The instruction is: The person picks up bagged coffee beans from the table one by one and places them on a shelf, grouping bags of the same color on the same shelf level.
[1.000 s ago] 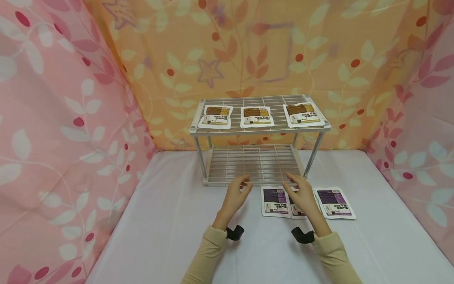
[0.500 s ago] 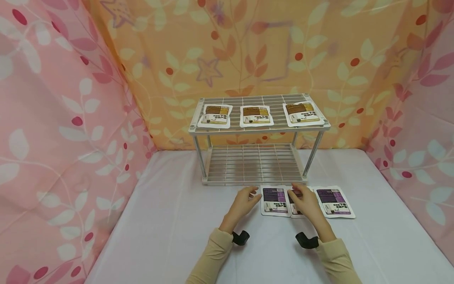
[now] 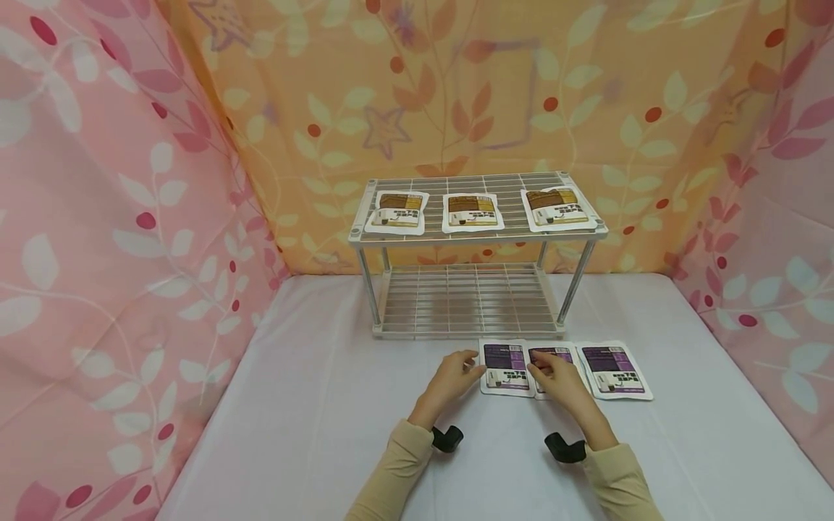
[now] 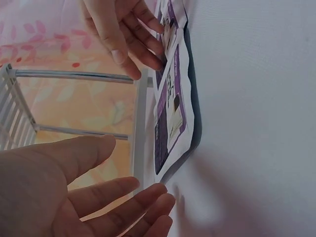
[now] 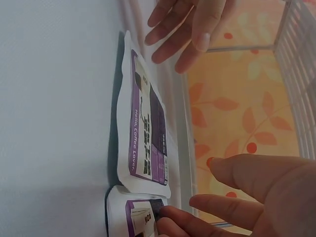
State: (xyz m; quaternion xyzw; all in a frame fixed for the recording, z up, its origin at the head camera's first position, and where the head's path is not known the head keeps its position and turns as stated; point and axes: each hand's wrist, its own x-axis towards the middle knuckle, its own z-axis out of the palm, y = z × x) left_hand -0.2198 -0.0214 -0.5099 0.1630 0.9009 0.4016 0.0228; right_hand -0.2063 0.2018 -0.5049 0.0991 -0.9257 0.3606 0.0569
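- On the white table [image 3: 293,412], just in front of the wire rack [image 3: 430,241], three purple pouches lie flat in a row: the left pouch [image 3: 507,369], the middle pouch [image 3: 564,352] and the right pouch [image 3: 615,371].
- Your left hand [image 3: 451,380] is just beside the left pouch's outer edge, its fingers loosely bent and the thumb well parted from them. It has hold of nothing; whether a fingertip meets the pouch corner, you cannot tell.
- Your right hand [image 3: 560,378] is over the middle pouch, near the seam where it meets the left one. Thumb and fingers are parted with nothing gripped; whether the tips touch, the views leave unclear.
- Three yellow-and-brown pouches, left [image 3: 399,213], centre [image 3: 473,213] and right [image 3: 560,210], lie spaced along the rack's upper level.
- The step you are in looks like lining up on the left pouch, one hand at each side, with no grasp made.
- Your next move would seem to call for bringing fingertips to both its side edges and closing gently. Watch your right side: the neighbouring edge is close enough that you could catch both pouches.
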